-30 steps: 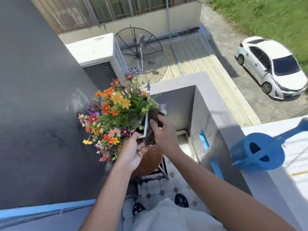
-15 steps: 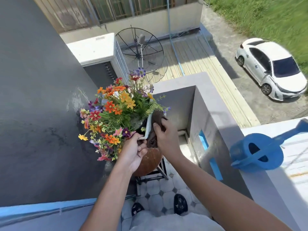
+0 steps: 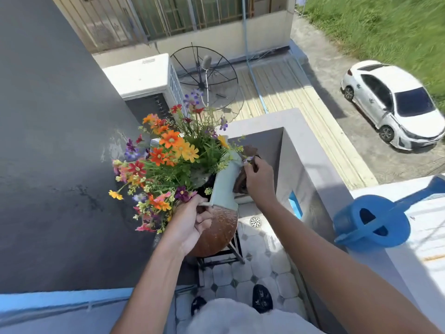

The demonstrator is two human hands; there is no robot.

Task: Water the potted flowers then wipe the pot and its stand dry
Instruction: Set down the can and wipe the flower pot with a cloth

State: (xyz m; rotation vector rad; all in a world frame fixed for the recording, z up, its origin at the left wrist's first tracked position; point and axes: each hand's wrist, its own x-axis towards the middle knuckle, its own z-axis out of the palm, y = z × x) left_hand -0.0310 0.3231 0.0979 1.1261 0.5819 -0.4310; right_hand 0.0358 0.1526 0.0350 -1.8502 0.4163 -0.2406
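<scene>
Sunlit balcony tiling (image 3: 255,273), pale with small dark diamonds, is showing below, hemmed by a dark grey wall (image 3: 48,141) on the left and a grey parapet (image 3: 310,165) on the right. No writing is legible; a mark on the white air-conditioner unit (image 3: 142,75) is too blurred to read. 1 pale blue-green pot (image 3: 225,186), tilted and packed with orange, yellow, red and purple flowers (image 3: 168,160), is being held above a round, rust-brown stand (image 3: 216,232) on dark metal legs. The left hand (image 3: 190,222) is gripping the pot's lower rim, fingers curled tight. The right hand (image 3: 258,179) is pressing a brown cloth (image 3: 240,182) against the pot's side, fingers closed on it. A blue watering can (image 3: 370,222) is sitting on the white ledge (image 3: 421,237) at right. A white car (image 3: 395,104) is standing far below beside grass.
</scene>
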